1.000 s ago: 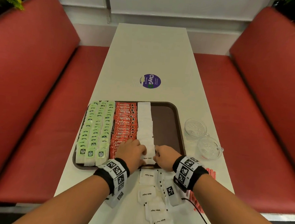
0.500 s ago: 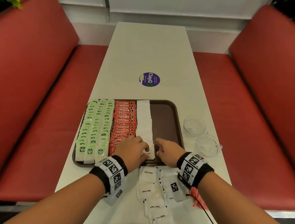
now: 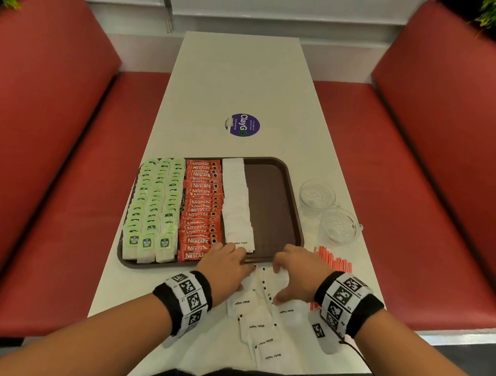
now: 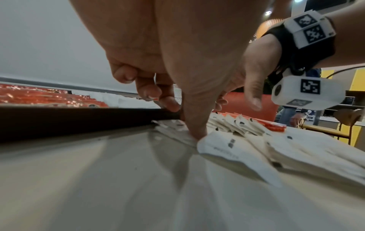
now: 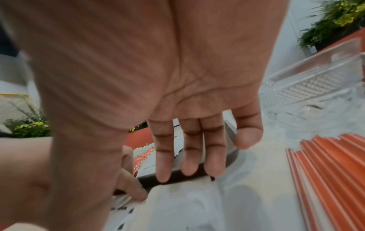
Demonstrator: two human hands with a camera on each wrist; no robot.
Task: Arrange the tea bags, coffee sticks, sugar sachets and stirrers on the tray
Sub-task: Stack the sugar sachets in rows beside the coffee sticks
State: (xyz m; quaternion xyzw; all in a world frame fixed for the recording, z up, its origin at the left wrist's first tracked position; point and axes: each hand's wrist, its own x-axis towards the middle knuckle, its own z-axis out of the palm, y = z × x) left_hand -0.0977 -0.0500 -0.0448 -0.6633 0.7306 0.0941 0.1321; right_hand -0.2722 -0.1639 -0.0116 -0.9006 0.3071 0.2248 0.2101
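Left hand (image 3: pixel 228 271) thumb pressing loose sugar sachets (image 3: pixel 259 325), grip loose, right hand (image 3: pixel 299 273) spread above them

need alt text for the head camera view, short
Two hands, left hand and right hand, reach into loose white sugar sachets on a white table just in front of a brown tray lined with green tea bags, Nescafe sticks and sugar. Red stirrers and two glass cups sit right.
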